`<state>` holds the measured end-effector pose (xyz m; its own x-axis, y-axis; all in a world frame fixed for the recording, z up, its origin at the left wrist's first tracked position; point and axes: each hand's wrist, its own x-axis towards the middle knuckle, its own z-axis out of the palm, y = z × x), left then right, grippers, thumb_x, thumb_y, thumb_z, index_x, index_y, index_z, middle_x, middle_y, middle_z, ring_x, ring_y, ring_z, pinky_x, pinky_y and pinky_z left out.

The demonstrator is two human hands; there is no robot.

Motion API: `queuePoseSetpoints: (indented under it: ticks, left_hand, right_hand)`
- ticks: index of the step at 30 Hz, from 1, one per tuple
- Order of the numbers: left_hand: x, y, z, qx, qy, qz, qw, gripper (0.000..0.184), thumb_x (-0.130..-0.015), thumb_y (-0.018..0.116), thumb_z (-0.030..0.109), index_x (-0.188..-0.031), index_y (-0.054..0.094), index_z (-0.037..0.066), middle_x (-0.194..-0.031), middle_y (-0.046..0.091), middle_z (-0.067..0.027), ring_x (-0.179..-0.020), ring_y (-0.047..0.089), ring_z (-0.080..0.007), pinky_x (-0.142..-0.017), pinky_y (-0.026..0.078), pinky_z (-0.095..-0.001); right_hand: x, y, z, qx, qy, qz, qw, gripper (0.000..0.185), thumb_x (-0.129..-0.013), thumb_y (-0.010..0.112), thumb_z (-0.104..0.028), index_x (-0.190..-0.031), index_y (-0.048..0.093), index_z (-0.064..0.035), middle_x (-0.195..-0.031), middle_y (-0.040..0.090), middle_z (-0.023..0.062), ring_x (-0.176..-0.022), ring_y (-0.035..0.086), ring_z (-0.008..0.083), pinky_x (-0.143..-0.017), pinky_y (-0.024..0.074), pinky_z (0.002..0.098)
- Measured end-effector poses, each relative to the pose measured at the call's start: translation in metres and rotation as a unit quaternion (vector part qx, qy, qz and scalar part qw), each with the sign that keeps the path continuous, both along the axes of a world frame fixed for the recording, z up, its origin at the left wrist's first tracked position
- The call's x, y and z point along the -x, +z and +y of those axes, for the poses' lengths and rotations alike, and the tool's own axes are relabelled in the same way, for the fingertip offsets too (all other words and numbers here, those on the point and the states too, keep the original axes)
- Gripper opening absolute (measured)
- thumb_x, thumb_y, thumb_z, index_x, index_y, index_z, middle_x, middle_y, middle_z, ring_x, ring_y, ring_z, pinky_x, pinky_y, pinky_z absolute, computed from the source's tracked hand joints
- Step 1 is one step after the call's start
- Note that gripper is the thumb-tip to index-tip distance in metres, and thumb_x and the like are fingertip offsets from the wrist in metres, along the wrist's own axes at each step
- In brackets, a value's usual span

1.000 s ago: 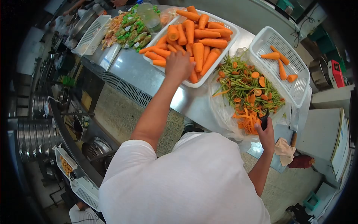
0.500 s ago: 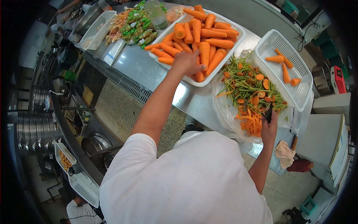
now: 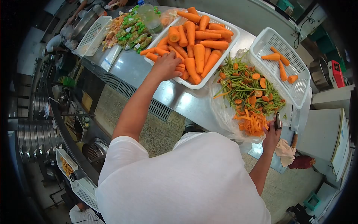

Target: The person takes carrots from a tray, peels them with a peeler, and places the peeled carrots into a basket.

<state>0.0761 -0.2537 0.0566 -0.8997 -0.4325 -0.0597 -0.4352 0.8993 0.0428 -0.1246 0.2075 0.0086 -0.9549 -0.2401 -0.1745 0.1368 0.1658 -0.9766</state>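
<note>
Over the near left edge of the white crate (image 3: pixel 227 56), my left hand (image 3: pixel 165 68) curls its fingers around a carrot (image 3: pixel 180 68) in the pile. Its fingertips are partly hidden among the carrots. The peeled-looking carrots (image 3: pixel 199 58) are heaped in the crate, some above its rim. My right hand (image 3: pixel 272 137) holds a peeler (image 3: pixel 278 121) with a dark handle, close to the table's front edge. Beside that hand lie orange carrot peelings (image 3: pixel 251 124), with green stem pieces and carrot ends (image 3: pixel 246 80) behind them on a clear plastic bag (image 3: pixel 223 121).
At the right, a white perforated basket (image 3: pixel 302 76) holds several carrots. A bottle (image 3: pixel 151 18) and green-taped bundles (image 3: pixel 136 35) stand at the back left, near another white basket (image 3: pixel 91 37). A cloth (image 3: pixel 285 153) hangs at the right. Another person's arm (image 3: pixel 76 13) shows far left.
My left hand has moved left across the crate and its fingers have curled in. My right hand has moved slightly right and down, turning the peeler more upright. The whole view has shifted slightly.
</note>
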Motion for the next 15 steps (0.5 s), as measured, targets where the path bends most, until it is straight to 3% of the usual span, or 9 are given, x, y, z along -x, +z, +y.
queuePoseSetpoints:
  ticks: [3, 5, 7, 9, 11, 13, 14, 15]
  left_hand:
    - [0.004, -0.001, -0.011, -0.056, -0.034, -0.01, 0.998, 0.042, -0.077, 0.078, 0.032, -0.109, 0.064, 0.01, -0.11, 0.061, -0.0143, -0.108, 0.061, -0.0351, -0.09, 0.05, -0.0475]
    - [0.007, 0.004, -0.013, -0.1, -0.06, -0.024, 0.993, 0.041, -0.078, 0.078, 0.032, -0.106, 0.063, 0.006, -0.109, 0.063, -0.016, -0.107, 0.061, -0.037, -0.088, 0.051, -0.0458]
    - [0.009, 0.015, -0.004, -0.191, -0.005, -0.071, 0.979, 0.042, -0.08, 0.075, 0.033, -0.106, 0.062, 0.002, -0.111, 0.065, -0.0204, -0.107, 0.061, -0.0406, -0.09, 0.05, -0.0471]
    - [0.003, 0.009, -0.01, -0.204, -0.019, -0.074, 0.976, 0.046, -0.081, 0.075, 0.035, -0.11, 0.061, 0.001, -0.115, 0.064, -0.0212, -0.108, 0.061, -0.0405, -0.091, 0.05, -0.0469]
    - [0.006, 0.007, -0.008, -0.216, -0.037, -0.076, 0.973, 0.051, -0.082, 0.075, 0.036, -0.114, 0.061, 0.0, -0.119, 0.064, -0.0221, -0.109, 0.061, -0.0403, -0.092, 0.05, -0.0467]
    - [0.005, 0.009, 0.009, -0.187, -0.011, 0.117, 0.975, 0.063, -0.083, 0.076, 0.039, -0.127, 0.057, -0.003, -0.118, 0.065, -0.0213, -0.106, 0.063, -0.0403, -0.093, 0.05, -0.0457]
    - [0.011, 0.009, 0.019, -0.201, -0.039, 0.172, 0.964, 0.07, -0.087, 0.075, 0.042, -0.135, 0.053, -0.004, -0.117, 0.065, -0.0145, -0.104, 0.065, -0.0282, -0.089, 0.052, -0.0381]
    - [0.02, -0.004, 0.034, -0.359, 0.005, 0.206, 0.911, 0.065, -0.089, 0.072, 0.044, -0.132, 0.055, -0.002, -0.112, 0.065, -0.0127, -0.095, 0.064, -0.0225, -0.083, 0.053, -0.0342]
  right_hand:
    - [0.003, 0.012, -0.008, 0.032, -0.042, -0.03, 0.998, 0.027, -0.097, 0.055, -0.008, -0.123, 0.053, -0.0108, -0.099, 0.046, -0.0011, -0.087, 0.049, 0.0098, -0.078, 0.0533, 0.0304]
    - [0.009, 0.015, -0.009, 0.01, 0.021, -0.032, 0.999, 0.031, -0.093, 0.054, -0.003, -0.123, 0.053, -0.0111, -0.101, 0.044, -0.0009, -0.086, 0.049, 0.0099, -0.08, 0.0538, 0.03]
    - [0.024, -0.005, 0.003, 0.034, 0.054, -0.038, 0.997, 0.031, -0.093, 0.056, -0.002, -0.122, 0.053, -0.0105, -0.103, 0.046, -0.0013, -0.089, 0.051, 0.0093, -0.079, 0.0555, 0.03]
    - [0.026, -0.006, 0.004, 0.057, 0.091, -0.041, 0.993, 0.031, -0.092, 0.058, -0.002, -0.122, 0.053, -0.0099, -0.105, 0.047, -0.0017, -0.091, 0.052, 0.0088, -0.078, 0.0573, 0.03]
    - [0.02, -0.002, 0.002, 0.11, 0.135, -0.117, 0.978, 0.028, -0.093, 0.059, -0.002, -0.119, 0.053, -0.0095, -0.104, 0.048, -0.0016, -0.088, 0.052, 0.0077, -0.079, 0.0569, 0.0306]
    - [0.016, -0.004, 0.001, 0.066, 0.09, -0.126, 0.986, 0.024, -0.094, 0.059, -0.001, -0.116, 0.055, -0.0099, -0.103, 0.05, -0.001, -0.086, 0.051, 0.0073, -0.078, 0.054, 0.0289]
    - [0.018, -0.02, 0.009, 0.04, 0.09, -0.1, 0.99, 0.022, -0.093, 0.061, -0.002, -0.113, 0.056, -0.0084, -0.1, 0.05, -0.0018, -0.083, 0.05, 0.0082, -0.077, 0.0501, 0.026]
    - [0.019, -0.03, 0.014, 0.014, 0.092, -0.073, 0.993, 0.021, -0.091, 0.063, -0.002, -0.111, 0.056, -0.0069, -0.097, 0.05, -0.0026, -0.08, 0.049, 0.0092, -0.076, 0.0462, 0.0231]
